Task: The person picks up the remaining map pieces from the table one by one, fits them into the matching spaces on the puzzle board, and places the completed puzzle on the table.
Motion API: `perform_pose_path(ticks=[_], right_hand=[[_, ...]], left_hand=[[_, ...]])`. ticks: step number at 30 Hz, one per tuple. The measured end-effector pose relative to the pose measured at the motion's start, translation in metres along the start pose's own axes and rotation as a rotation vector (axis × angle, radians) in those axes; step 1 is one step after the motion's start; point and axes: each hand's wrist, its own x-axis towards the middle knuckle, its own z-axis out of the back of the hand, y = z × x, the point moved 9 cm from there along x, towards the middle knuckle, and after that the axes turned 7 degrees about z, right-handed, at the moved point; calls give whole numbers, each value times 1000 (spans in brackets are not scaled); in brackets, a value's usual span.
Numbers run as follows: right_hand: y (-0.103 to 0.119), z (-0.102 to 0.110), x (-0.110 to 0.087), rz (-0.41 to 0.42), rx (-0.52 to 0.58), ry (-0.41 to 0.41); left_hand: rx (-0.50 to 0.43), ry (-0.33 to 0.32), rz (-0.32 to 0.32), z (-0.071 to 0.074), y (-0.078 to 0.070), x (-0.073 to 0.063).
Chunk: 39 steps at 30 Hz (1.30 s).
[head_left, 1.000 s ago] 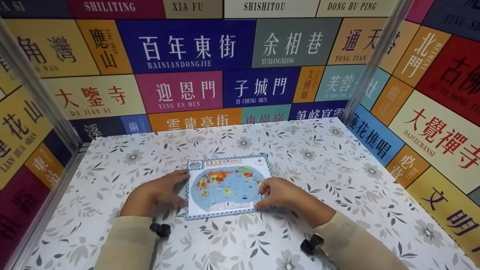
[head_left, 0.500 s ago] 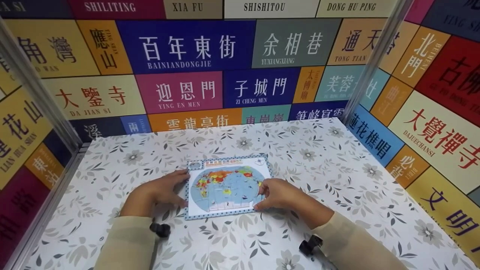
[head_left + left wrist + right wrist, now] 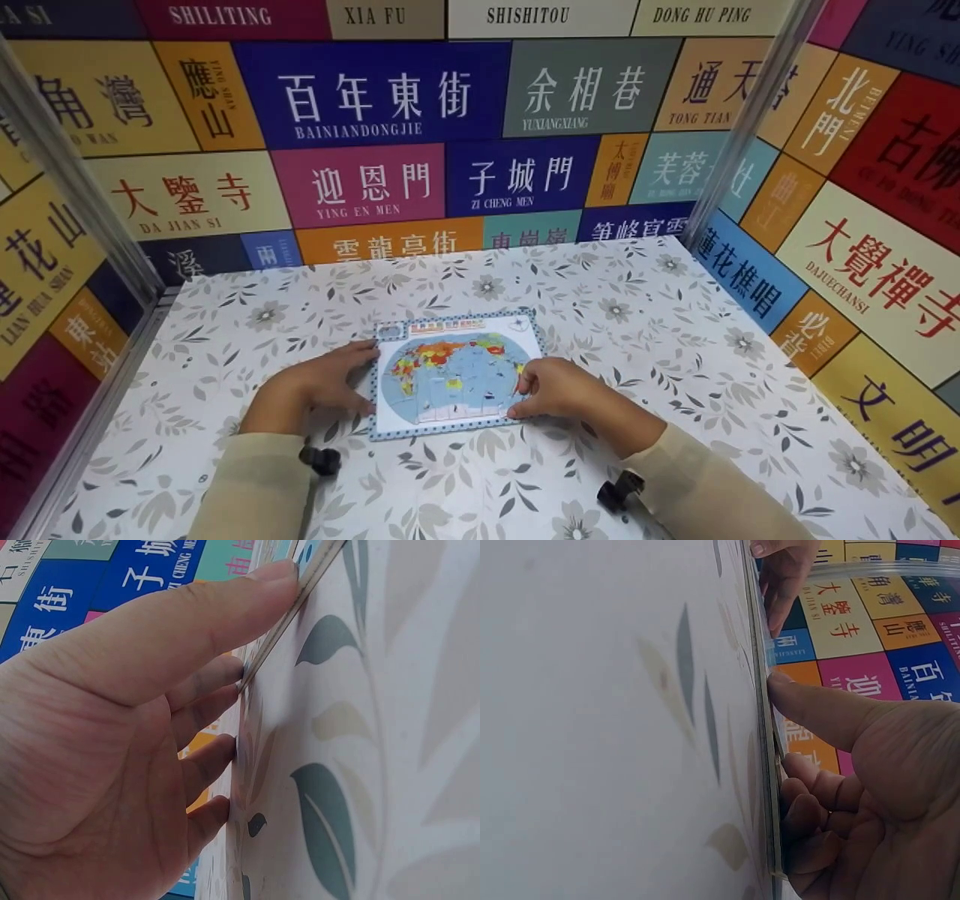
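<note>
A world map jigsaw puzzle [image 3: 450, 375] in a white tray with a blue dotted border lies flat on the table. My left hand [image 3: 319, 379] rests at the tray's left edge, thumb tip on the rim and the other fingers stretched along the tabletop, as the left wrist view [image 3: 112, 727] shows. At the map's lower right, my right hand [image 3: 559, 386] has curled fingers and a thumb around a puzzle piece, mostly hidden by the hand. In the right wrist view the thumb [image 3: 817, 709] touches the map surface, and a thin piece edge [image 3: 777, 739] stands slightly raised beside the curled fingers.
The table [image 3: 480, 487] wears a white cover with grey leaves and flowers. Panels with coloured place-name blocks [image 3: 367, 94] stand behind and on both sides, joined by metal posts [image 3: 750, 127]. Black clips [image 3: 621, 489] sit near the sleeve cuffs.
My right hand and wrist have shifted very slightly left, with the thumb still at the map's lower right. The left hand and the tray have stayed in place.
</note>
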Motion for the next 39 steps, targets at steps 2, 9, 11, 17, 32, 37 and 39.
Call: perform_pose_path(ticks=[2,9,11,17,32,37,39], right_hand=[[0,0,0,-3,10,2],[-1,1,-1,-17,13,9],[-1,1,-1,-20,12,7],[-2,1,-2,-31,34,14],[-3,-1,-1,-10,54,7],[-3,-2,0,2,43,11],[-2,-1,-1,4,40,11]], left_hand=[[-4,-1,3,0,0,-1],[-14,11,19,1,0,-2],[-14,14,18,1,0,-2],[-18,21,19,1,0,-1],[-8,7,-4,1,-1,-1],[-8,6,10,1,0,-2],[-9,7,15,1,0,-2]])
